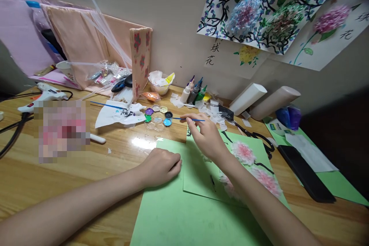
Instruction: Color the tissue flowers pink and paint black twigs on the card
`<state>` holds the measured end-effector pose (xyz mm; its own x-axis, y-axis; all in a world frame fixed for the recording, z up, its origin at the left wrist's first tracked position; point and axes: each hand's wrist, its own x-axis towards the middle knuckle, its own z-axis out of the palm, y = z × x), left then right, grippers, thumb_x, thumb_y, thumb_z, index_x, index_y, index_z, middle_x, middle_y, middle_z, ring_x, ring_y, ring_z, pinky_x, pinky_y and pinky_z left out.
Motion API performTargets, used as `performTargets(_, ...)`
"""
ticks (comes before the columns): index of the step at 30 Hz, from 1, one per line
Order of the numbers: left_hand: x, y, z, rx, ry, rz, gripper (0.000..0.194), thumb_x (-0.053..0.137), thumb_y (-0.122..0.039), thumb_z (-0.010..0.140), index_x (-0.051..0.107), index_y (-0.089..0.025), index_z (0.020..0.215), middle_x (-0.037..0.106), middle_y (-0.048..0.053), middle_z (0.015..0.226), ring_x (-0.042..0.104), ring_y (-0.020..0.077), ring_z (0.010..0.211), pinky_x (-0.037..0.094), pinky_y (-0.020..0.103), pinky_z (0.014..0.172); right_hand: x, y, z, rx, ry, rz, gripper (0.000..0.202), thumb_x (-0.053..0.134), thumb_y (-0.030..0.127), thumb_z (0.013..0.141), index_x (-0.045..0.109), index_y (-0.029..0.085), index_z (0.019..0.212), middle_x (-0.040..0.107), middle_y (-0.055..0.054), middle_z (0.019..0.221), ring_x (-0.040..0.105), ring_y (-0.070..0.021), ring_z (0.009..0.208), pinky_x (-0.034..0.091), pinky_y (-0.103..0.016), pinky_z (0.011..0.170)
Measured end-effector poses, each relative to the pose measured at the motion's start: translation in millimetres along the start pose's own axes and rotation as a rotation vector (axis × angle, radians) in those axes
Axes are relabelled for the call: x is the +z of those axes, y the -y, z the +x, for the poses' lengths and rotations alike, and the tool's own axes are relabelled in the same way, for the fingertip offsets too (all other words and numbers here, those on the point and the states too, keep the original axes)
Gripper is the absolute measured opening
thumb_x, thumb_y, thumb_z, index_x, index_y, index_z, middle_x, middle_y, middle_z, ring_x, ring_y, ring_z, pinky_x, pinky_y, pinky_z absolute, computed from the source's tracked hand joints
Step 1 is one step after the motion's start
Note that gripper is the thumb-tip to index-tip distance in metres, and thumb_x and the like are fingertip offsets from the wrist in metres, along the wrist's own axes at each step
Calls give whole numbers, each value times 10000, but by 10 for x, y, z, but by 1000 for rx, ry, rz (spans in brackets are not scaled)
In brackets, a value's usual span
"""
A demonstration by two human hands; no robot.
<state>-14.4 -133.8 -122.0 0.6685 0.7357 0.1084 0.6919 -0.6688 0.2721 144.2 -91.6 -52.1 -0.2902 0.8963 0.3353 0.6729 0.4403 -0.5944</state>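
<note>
My right hand (203, 134) pinches a thin blue paintbrush (196, 119), its tip at the black paint well of a flower-shaped palette (155, 126). Purple, green, yellow and blue paint fill other wells. Curled closed, my left hand (163, 167) rests on a large green sheet (173, 215); whether its fingers hold anything is hidden. Under my right forearm lies a smaller green sheet (198, 182) with pink and white fluffy flowers (243, 152) and black painted branches. A second blue brush (105, 105) lies across a stained white tissue (108, 118) left of the palette.
Paint bottles (193, 93) and paper scraps stand behind the palette. Black scissors (259, 138) and a black phone-like slab (305, 173) lie at the right. A glue gun (43, 96) with cables is at the left. Fabric-covered panels (95, 46) stand at the back.
</note>
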Motion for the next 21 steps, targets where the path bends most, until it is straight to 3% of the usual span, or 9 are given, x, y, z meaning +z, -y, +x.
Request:
performTargets(13, 5, 0, -2, 18, 0, 18, 290, 350, -253, 893, 503, -186, 656, 590, -1, 572, 512, 133, 494, 217, 266, 488, 153, -112, 220, 61, 46, 9, 274, 372, 228, 890, 636, 195, 957, 677, -44, 871, 545, -203, 974, 395, -309, 799)
performTargets(21, -6, -7, -8, 10, 7, 27, 289, 350, -254, 892, 492, -183, 651, 590, 0, 565, 518, 133, 493, 206, 268, 483, 158, -135, 283, 89, 54, -9, 293, 365, 217, 884, 655, 192, 911, 694, -35, 940, 549, -209, 984, 381, -299, 814)
